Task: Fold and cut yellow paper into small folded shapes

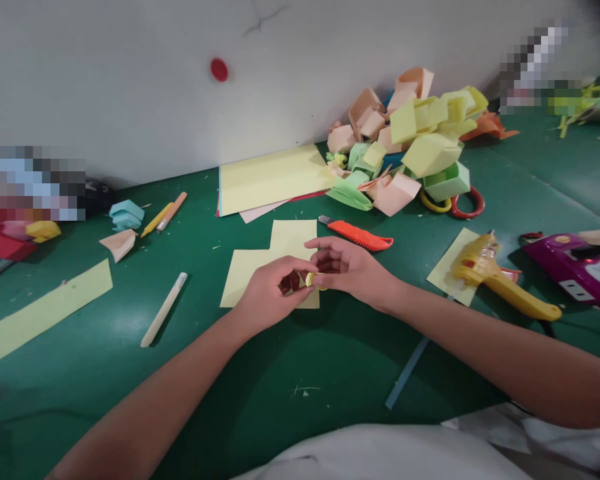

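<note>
The left hand [273,293] and right hand [355,270] pinch a small yellow piece [310,279], probably paper, between their fingertips above pale yellow paper [294,235]; a light, even pinch should avoid crushing it. The orange box cutter [360,235] lies just beyond the right hand, cramping that side; a yellow glue gun [500,277] rests farther right.
</note>
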{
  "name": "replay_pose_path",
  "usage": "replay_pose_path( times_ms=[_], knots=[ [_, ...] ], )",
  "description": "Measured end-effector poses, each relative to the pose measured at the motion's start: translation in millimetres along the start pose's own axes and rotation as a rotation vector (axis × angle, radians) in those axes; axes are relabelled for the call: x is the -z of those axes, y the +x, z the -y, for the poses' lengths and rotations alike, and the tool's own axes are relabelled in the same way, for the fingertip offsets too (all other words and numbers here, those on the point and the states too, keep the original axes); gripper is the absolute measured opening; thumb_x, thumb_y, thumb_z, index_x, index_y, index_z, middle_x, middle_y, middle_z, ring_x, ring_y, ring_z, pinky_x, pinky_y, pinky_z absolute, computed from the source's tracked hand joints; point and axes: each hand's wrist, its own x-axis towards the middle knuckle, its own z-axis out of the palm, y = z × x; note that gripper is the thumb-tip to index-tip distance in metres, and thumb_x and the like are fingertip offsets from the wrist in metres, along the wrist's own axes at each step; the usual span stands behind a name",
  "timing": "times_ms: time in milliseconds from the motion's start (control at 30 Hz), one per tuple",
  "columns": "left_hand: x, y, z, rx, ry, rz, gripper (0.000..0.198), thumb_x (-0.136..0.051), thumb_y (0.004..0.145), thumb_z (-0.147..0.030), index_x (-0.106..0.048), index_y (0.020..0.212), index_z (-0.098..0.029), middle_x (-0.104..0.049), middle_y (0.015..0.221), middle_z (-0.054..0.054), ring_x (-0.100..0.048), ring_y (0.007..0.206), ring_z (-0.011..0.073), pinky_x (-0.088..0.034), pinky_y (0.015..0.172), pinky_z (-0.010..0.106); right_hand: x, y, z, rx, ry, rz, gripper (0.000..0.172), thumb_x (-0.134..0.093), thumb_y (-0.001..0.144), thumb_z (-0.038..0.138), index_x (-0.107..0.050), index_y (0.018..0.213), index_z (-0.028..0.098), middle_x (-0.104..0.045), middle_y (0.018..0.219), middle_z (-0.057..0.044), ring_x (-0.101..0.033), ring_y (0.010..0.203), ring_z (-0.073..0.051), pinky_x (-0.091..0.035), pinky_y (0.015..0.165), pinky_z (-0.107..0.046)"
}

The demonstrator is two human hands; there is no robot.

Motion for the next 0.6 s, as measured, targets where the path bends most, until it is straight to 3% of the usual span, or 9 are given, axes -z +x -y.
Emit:
replay_pose_path(
  times_ms=[267,433,600],
  knots=[
    [-1.2,-1,-2,-0.006,-0.021,-0.024,0.024,-0.070,0.086,-0.026,-0.067,0.109,-0.024,-0.069,0.089,0.001,-0.058,0.063,0.0098,-0.047,0.055,0.021,0,0,1,-0.004,0.010,-0.025,0.053,-0.083,0.069,0.019,-0.063,0.118,0.024,-0.066,0.098,-0.001,-0.067,0.092,-0.018,-0.057,0.090,-0.040],
    [-8.1,-3,-6,-0.008,0.017,-0.160,0.034,-0.076,0.081,-0.025,-0.057,0.109,-0.024,-0.065,0.095,0.000,-0.059,0.069,0.0104,-0.049,0.058,0.021,-1,1,1,-0.002,0.013,-0.065,0.047,-0.084,0.070,0.022,-0.065,0.112,0.022,-0.066,0.095,-0.001,-0.067,0.091,-0.017,-0.056,0.092,-0.041],
    [-9.0,-1,-13,0.018,0.054,-0.221,0.015,-0.070,0.086,-0.028,-0.061,0.096,-0.022,-0.065,0.086,0.000,-0.059,0.068,0.0113,-0.050,0.061,0.023,-3,2,-2,0.056,-0.009,-0.104,0.039,-0.084,0.073,0.029,-0.066,0.108,0.022,-0.067,0.097,-0.003,-0.067,0.093,-0.018,-0.057,0.091,-0.041]
  ],
)
